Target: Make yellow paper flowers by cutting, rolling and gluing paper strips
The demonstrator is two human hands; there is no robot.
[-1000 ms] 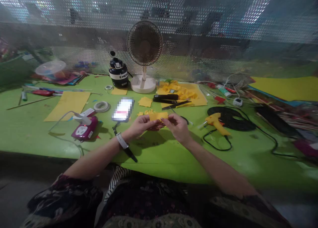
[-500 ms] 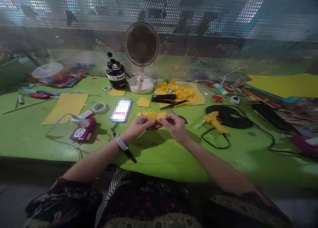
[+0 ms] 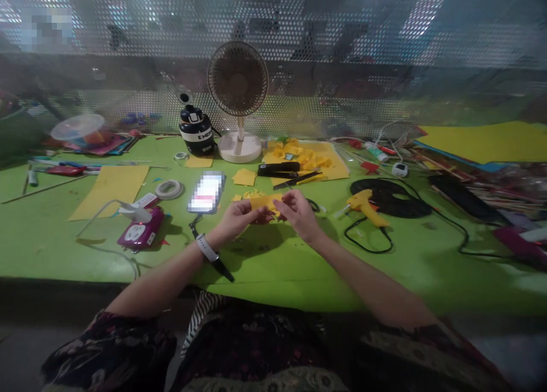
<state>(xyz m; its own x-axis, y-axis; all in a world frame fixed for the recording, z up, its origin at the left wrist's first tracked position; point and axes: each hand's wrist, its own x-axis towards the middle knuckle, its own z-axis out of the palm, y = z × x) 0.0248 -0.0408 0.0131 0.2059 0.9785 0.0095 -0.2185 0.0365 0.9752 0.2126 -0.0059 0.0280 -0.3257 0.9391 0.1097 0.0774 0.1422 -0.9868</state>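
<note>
Your left hand (image 3: 236, 220) and right hand (image 3: 299, 214) pinch the paper (image 3: 261, 202), likely light, easily creased, best held by its ends.

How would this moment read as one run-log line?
left hand: holds rectangular yellow paper piece | right hand: touches same piece | beyond: elongated black stapler

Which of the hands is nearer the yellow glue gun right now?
Right. The right hand sits left of the glue gun with a gap between; the left hand is farther left, beyond the right one.
</note>
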